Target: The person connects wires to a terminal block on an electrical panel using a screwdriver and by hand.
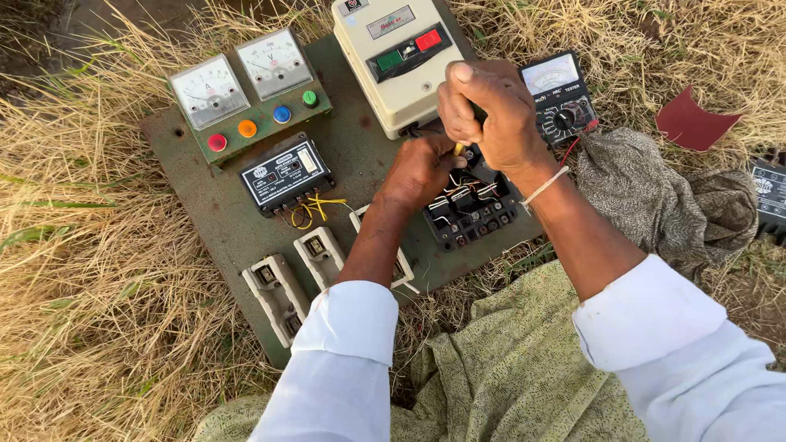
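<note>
A green metal panel (221, 213) lies flat on dry grass. My right hand (490, 110) is fisted around a dark tool handle with a yellow part showing beneath, pointing down at a black wired contactor block (471, 209). My left hand (419, 170) rests against the top of that block, fingers curled at the tool's tip; what it pinches is hidden. A cream starter box (393, 82) with a green and a red button sits just behind both hands.
Two white dial meters (241, 78) over several coloured lamps stand at the panel's back left. A black relay with yellow wires (286, 173) and white fuse holders (278, 299) lie nearer. An analog multimeter (561, 98), grey cloth (655, 196) and a red card (692, 123) lie right.
</note>
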